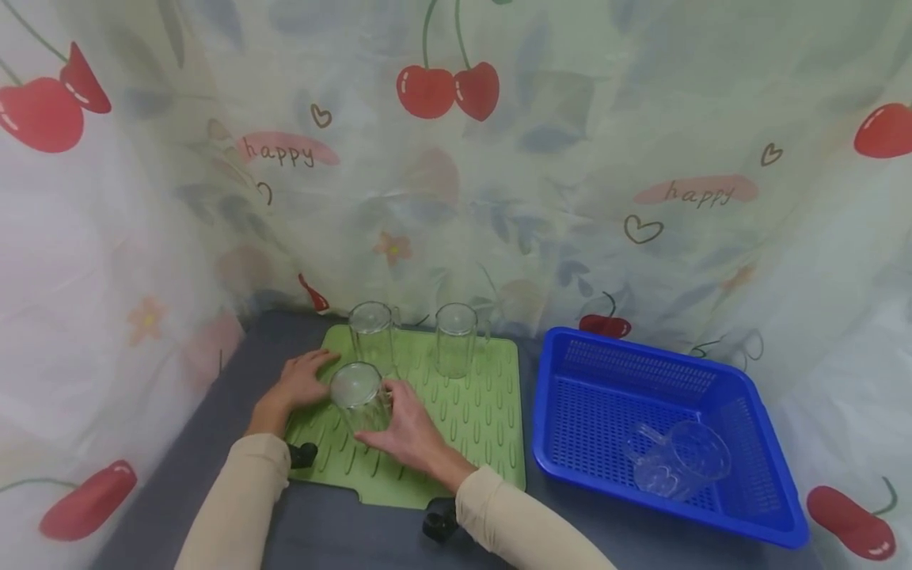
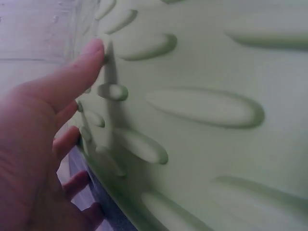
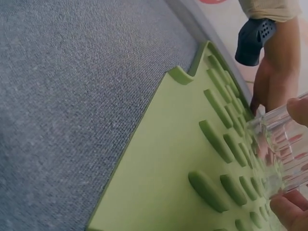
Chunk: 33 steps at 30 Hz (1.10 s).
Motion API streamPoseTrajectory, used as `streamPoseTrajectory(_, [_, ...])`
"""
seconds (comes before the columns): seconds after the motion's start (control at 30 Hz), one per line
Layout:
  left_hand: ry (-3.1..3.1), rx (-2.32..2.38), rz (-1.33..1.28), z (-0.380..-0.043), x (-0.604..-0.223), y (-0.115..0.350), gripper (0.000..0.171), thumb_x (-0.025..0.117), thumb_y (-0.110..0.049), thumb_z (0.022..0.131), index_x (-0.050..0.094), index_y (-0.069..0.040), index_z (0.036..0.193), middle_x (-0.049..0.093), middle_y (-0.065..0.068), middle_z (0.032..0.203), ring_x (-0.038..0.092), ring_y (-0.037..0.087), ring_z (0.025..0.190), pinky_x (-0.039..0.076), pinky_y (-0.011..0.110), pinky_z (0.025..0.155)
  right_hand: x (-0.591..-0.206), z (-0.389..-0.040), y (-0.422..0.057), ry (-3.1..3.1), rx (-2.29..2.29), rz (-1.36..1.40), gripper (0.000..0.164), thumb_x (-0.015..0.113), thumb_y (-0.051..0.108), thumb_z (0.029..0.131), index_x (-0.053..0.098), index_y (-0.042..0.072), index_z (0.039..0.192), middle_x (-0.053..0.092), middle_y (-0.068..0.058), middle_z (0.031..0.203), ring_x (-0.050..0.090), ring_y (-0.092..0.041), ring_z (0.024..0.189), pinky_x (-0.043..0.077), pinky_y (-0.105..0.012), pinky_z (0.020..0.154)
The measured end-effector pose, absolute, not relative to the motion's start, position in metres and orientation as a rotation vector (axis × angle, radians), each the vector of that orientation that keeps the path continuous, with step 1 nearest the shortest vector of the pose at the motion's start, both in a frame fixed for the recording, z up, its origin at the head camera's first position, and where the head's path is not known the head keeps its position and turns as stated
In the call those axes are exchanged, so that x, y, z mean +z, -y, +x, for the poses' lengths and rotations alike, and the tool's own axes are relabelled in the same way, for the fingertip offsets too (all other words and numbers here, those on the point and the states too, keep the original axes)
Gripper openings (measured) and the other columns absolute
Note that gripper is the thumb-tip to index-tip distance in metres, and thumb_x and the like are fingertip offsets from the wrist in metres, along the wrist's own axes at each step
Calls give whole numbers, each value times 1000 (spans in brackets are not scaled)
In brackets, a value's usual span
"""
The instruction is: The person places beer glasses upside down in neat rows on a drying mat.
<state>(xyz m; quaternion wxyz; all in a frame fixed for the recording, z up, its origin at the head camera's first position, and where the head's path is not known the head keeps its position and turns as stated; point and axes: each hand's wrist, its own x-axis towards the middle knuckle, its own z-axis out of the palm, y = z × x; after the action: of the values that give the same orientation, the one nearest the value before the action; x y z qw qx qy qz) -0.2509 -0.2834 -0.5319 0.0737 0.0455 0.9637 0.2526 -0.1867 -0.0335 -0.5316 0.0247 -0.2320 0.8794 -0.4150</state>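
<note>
My right hand (image 1: 409, 427) grips a clear glass mug (image 1: 359, 396) over the front-left part of a green ridged drying mat (image 1: 470, 443). In the right wrist view, a thumb and fingertip touch the sides of the glass mug (image 3: 286, 144), low against the ridges. My left hand (image 1: 302, 380) is at the mat's left edge, beside the mug, holding nothing. Its thumb is stretched out in the left wrist view, and the other fingers (image 2: 72, 139) are loosely bent by the edge. Two more glass mugs (image 1: 372, 340) (image 1: 456, 340) stand at the back of the mat.
Right of the mat stands a blue plastic basket (image 1: 563, 467) with slotted walls; a glass mug (image 1: 677, 459) leans inside it. The grey table (image 1: 321, 530) meets a cherry-printed curtain (image 1: 456, 190) at the back and sides.
</note>
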Motion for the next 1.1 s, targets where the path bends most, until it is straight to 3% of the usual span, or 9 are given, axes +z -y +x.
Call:
streamPoseTrajectory(0.3, [-2909, 709, 189, -252, -539, 286, 72, 77, -22, 86, 49, -7, 151, 36, 25, 161, 26, 60, 143, 26, 78, 112, -536, -194, 36, -2741, -1266, -753, 82, 85, 43, 83, 43, 12, 146, 54, -5, 138, 58, -18, 122, 55, -32, 102])
streamPoseTrajectory(0.83, [-2881, 726, 166, -252, -536, 289, 73, 73, -25, 90, 45, -11, 155, 32, 22, 164, 19, 60, 147, 20, 80, 114, -533, -201, 40, -2678, -1220, -696, 81, 86, 44, 81, 44, 12, 143, 54, -5, 136, 59, -17, 118, 55, -31, 98])
streamPoseTrajectory(1.1, [-2886, 724, 168, -251, -536, 287, 74, 76, -26, 89, 45, -11, 155, 32, 22, 164, 17, 61, 148, 18, 80, 115, -527, -199, 38, -2662, -1165, -690, 79, 84, 42, 84, 42, 10, 142, 52, -6, 137, 58, -19, 123, 54, -34, 102])
